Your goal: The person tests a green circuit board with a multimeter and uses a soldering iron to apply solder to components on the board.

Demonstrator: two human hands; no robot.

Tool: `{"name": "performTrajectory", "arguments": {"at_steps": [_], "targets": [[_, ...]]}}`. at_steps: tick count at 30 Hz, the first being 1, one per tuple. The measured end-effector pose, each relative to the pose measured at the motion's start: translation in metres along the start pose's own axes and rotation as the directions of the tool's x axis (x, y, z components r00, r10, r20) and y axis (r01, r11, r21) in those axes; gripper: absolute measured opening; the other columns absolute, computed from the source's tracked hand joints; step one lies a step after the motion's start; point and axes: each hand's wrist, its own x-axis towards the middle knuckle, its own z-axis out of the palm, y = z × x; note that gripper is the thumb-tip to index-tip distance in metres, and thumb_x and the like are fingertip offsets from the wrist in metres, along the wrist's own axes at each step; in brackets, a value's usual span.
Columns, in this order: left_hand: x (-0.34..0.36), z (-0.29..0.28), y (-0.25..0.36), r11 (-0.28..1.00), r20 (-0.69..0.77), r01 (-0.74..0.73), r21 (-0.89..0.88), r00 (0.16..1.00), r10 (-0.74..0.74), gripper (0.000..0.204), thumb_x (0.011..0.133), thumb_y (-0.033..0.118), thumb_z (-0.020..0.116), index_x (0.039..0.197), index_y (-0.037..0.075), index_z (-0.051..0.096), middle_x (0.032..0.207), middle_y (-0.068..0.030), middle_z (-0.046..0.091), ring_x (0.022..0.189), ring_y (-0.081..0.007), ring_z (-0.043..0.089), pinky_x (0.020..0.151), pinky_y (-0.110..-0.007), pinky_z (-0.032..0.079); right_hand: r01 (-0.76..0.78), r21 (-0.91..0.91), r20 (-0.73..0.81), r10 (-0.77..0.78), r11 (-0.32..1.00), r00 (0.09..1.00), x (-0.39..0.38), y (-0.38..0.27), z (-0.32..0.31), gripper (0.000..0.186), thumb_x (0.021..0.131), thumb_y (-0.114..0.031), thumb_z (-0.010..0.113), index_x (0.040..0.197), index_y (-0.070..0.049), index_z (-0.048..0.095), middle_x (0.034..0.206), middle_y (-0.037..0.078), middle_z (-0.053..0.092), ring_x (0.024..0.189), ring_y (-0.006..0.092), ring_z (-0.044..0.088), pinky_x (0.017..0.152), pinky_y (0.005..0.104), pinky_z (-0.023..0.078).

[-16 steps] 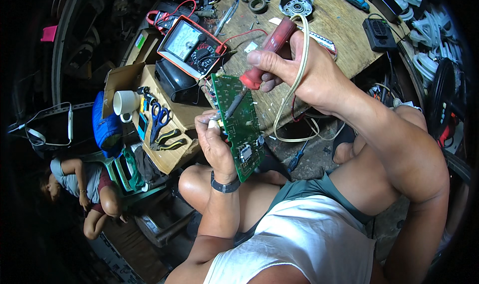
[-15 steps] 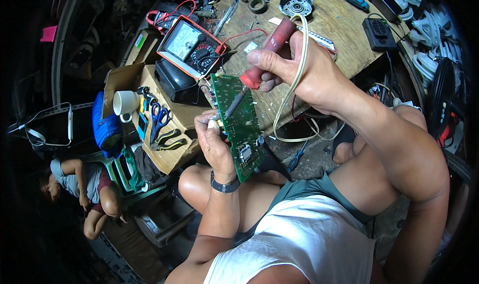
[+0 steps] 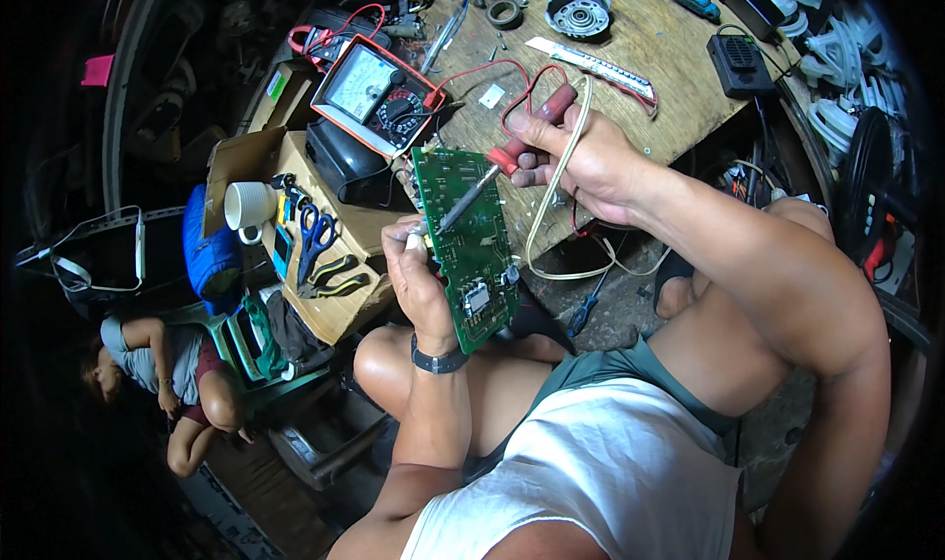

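Note:
My left hand [image 3: 417, 282] grips a green circuit board [image 3: 474, 250] by its left edge, holding it tilted up over my lap. In my right hand [image 3: 581, 156] is a soldering iron [image 3: 539, 127] with a red handle, my fingers closed round it. The iron's metal shaft slants down to the left across the board, and its tip is at the board's left edge near my left fingertips. Whether the tip touches the board I cannot tell. A pale cord [image 3: 543, 227] runs from the handle past my right hand and loops below it.
On the wooden table [image 3: 679, 73] are an analog multimeter [image 3: 364, 93], a tape roll [image 3: 504, 13], a round metal part [image 3: 578, 14] and a cutter knife [image 3: 591, 63]. To the left, a cardboard box [image 3: 330, 314] holds scissors [image 3: 315, 235], pliers and a white mug [image 3: 250, 206]. Another person [image 3: 167, 373] sits at far left.
My right hand has shifted slightly down and left, with the soldering iron lying at a lower slant. The circuit board has moved a little to the left.

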Motion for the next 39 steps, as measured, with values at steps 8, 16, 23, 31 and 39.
{"name": "performTrajectory", "arguments": {"at_steps": [8, 16, 23, 31, 39], "targets": [[0.002, -0.007, -0.006, 0.999, 0.008, 0.008, -0.04, 1.0, -0.008, 0.011, 0.098, 0.009, 0.039, 0.104, 0.007, 0.048, 0.111, -0.0076, 0.058, 0.099, -0.0134, 0.05, 0.094, -0.029, 0.041, -0.02, 0.08, -0.04, 0.023, 0.997, 0.999, 0.001, 0.015, 0.002, 0.033, 0.103, -0.025, 0.068, 0.116, 0.001, 0.051, 0.105, 0.015, 0.068, 0.091, 0.0217, 0.069, 0.079, 0.0363, 0.062], [0.002, -0.011, -0.007, 0.995, -0.001, 0.027, -0.095, 1.0, -0.027, 0.013, 0.098, 0.008, 0.038, 0.104, 0.006, 0.049, 0.11, -0.0077, 0.059, 0.099, -0.0142, 0.05, 0.096, -0.03, 0.04, -0.007, 0.04, 0.018, 0.006, 0.999, 1.0, 0.004, 0.016, 0.001, 0.036, 0.104, -0.027, 0.066, 0.119, 0.004, 0.054, 0.109, 0.018, 0.069, 0.095, 0.0234, 0.07, 0.085, 0.0358, 0.06], [0.001, -0.011, -0.006, 0.997, -0.012, 0.025, -0.075, 1.0, -0.026, 0.014, 0.098, 0.008, 0.039, 0.105, 0.005, 0.051, 0.111, -0.0074, 0.058, 0.1, -0.0146, 0.05, 0.097, -0.031, 0.04, 0.024, -0.131, 0.093, -0.012, 0.991, 0.996, 0.011, 0.008, -0.001, 0.039, 0.104, -0.031, 0.065, 0.123, 0.003, 0.056, 0.111, 0.017, 0.07, 0.099, 0.0218, 0.071, 0.088, 0.0329, 0.059], [0.001, -0.009, -0.006, 0.993, 0.021, 0.079, -0.088, 0.997, -0.077, 0.012, 0.1, 0.012, 0.042, 0.107, 0.007, 0.051, 0.111, -0.0056, 0.057, 0.097, -0.011, 0.049, 0.089, -0.027, 0.04, 0.459, -0.747, 0.414, -0.204, 0.481, 0.887, -0.002, -0.027, 0.031, 0.034, 0.101, -0.021, 0.069, 0.121, 0.002, 0.053, 0.098, 0.012, 0.069, 0.095, 0.0195, 0.07, 0.089, 0.0333, 0.056], [0.002, -0.014, -0.005, 0.988, 0.008, 0.137, -0.076, 0.991, -0.136, 0.013, 0.101, 0.016, 0.043, 0.107, 0.009, 0.051, 0.109, -0.0022, 0.058, 0.087, -0.0071, 0.047, 0.075, -0.023, 0.04, 0.492, -0.614, 0.313, -0.382, 0.617, 0.87, -0.02, -0.049, 0.029, 0.035, 0.101, -0.022, 0.07, 0.12, 0.001, 0.052, 0.1, 0.009, 0.07, 0.098, 0.0167, 0.071, 0.09, 0.0331, 0.056]]}}
